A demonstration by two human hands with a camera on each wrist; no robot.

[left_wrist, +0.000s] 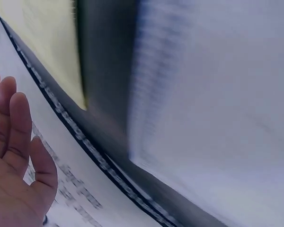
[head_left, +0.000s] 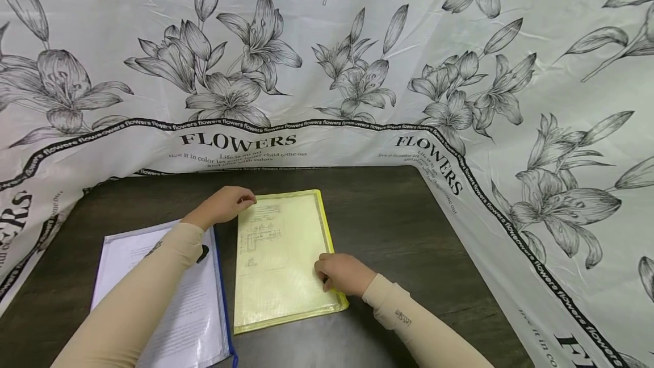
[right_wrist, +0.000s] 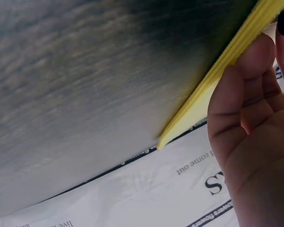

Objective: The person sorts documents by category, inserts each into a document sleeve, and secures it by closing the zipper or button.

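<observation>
A yellow translucent document pouch (head_left: 288, 294) lies on the dark table, with a printed sheet showing line drawings inside it. At the pouch's right edge, my right hand (head_left: 344, 273) pinches the border between thumb and fingers. The right wrist view shows the thumb and fingertips right at that yellow edge (right_wrist: 199, 97). My left hand (head_left: 225, 204) is over the pouch's upper left corner. In the left wrist view the fingers of this hand (left_wrist: 14, 156) are fairly straight and hold nothing. Below the left forearm lies a blue-edged clear pouch (head_left: 191, 311) with printed white pages.
The dark wooden table (head_left: 403, 214) extends to the right and behind the pouches. A white flower-printed sheet (head_left: 352, 33) with black lettering hangs along the back and both sides. The blue pouch's zipper end (head_left: 234, 360) sticks out at its lower right corner.
</observation>
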